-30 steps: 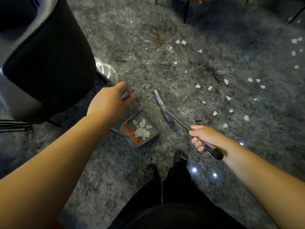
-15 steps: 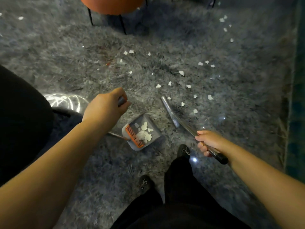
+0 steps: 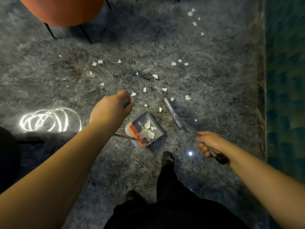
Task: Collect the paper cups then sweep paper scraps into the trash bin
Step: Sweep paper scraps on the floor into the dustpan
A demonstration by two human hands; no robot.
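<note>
My left hand (image 3: 112,109) grips the top of a long handle that leads down to a grey dustpan (image 3: 156,129) with an orange comb edge. The pan rests on the grey shaggy rug and holds several white paper scraps (image 3: 148,132). My right hand (image 3: 208,142) grips the silver handle of a broom; its narrow head (image 3: 172,112) lies on the rug just right of the pan. More white paper scraps (image 3: 155,76) lie scattered on the rug beyond the pan. No paper cups or trash bin show.
An orange stool (image 3: 62,12) on thin black legs stands at the top left. A shiny round base (image 3: 49,120) glints at the left beside a dark shape. A teal surface (image 3: 285,80) runs along the right edge. My black shoes (image 3: 168,158) stand below the pan.
My view has swung right: the black bin-like shape has left the frame and the orange stool has come in. Dustpan and broom have shifted forward with me, toward the scattered scraps.
</note>
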